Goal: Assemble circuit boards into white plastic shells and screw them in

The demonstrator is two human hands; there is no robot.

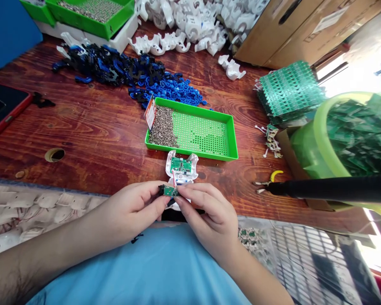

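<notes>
- The small green circuit board (169,191) sits between the fingertips of both hands, at the near edge of the wooden table (95,131), around the middle of that edge.
- The left hand (133,209) grasps the board's left end between thumb and fingers, where a black piece (161,189) shows.
- The right hand (211,216) pinches the board's right end with thumb and fingertips; whether it also grips the wires cannot be told.
- The board is a thin, flat, roughly rectangular plate with pale dots; its long axis runs left to right, roughly along the near edge, and its visible face turns up toward the person.
- Thin red and white wires (174,179) run from the board's right part toward a curved, glossy white plastic shell (194,163) carrying a larger green board (181,165).
- This shell lies just beyond the hands, near a perforated green plastic tray (232,137).
- Small, shiny metal screws (162,127) fill the tray's left end.
- Beyond the tray's far edge lie looped blue plastic parts (180,90).
</notes>
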